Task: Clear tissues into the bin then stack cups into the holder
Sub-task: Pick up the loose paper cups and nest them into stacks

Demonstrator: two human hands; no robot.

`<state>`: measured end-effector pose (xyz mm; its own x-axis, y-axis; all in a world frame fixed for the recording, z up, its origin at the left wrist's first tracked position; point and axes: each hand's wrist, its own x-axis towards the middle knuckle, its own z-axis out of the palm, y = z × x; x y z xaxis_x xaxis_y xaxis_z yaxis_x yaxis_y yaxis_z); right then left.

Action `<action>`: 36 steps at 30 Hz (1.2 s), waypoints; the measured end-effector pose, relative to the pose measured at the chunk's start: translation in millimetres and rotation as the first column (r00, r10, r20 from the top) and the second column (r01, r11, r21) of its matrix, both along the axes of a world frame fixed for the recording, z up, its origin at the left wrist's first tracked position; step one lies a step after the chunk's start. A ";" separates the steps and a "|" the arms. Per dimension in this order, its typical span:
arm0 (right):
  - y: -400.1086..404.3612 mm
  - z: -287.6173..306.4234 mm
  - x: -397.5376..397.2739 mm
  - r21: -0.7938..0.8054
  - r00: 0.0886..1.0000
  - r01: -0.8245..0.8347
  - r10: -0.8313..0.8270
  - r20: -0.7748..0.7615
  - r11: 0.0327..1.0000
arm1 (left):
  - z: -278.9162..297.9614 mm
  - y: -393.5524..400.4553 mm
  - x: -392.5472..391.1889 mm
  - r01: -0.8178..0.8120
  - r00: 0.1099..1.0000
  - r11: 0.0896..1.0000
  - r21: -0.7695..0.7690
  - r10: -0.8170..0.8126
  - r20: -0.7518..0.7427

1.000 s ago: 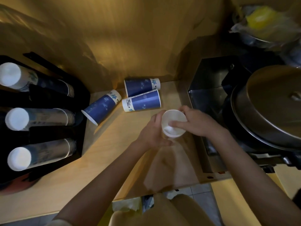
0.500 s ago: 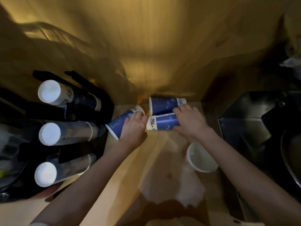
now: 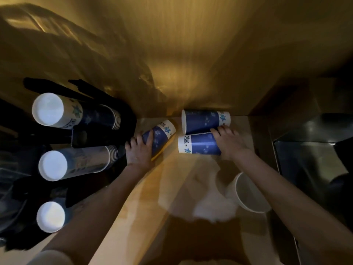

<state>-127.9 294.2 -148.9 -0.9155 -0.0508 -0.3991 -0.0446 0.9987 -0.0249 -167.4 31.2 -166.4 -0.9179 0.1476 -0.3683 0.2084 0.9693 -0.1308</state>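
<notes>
Three blue-and-white paper cups lie on their sides at the back of the wooden counter (image 3: 133, 207). My left hand (image 3: 139, 150) grips the leftmost cup (image 3: 162, 134) around its wide end. My right hand (image 3: 232, 142) is closed on the near right cup (image 3: 198, 144). The far right cup (image 3: 204, 121) lies just behind it, against the wall. A white cup (image 3: 248, 192) stands upright on the counter under my right forearm. The black cup holder (image 3: 99, 134) at the left carries three stacks of cups, bottoms toward me.
A steel sink or basin (image 3: 309, 153) sits at the right, close to the white cup. The wooden wall (image 3: 172, 54) rises right behind the lying cups. The holder's stacks (image 3: 72, 163) take up the left side.
A second ago both hands held the white cup. It now stands on the counter, and each hand has reached back and closed on a lying blue cup. The view has shifted left.
</notes>
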 end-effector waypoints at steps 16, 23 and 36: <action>-7.5 51.1 9.8 -0.360 0.989 0.147 -0.139 0.047 0.921 | 66.6 2.6 22.4 -0.119 0.991 0.955 0.271 0.131 -0.025; -24.9 74.0 33.6 -0.553 0.945 0.108 -0.258 -0.200 0.826 | 87.8 -3.7 55.8 -0.043 0.977 0.910 0.412 0.125 -0.175; -46.5 49.1 68.2 -0.532 0.933 0.005 -0.196 -0.303 0.846 | 66.4 -6.6 113.1 0.249 0.944 0.781 0.573 -0.062 -0.325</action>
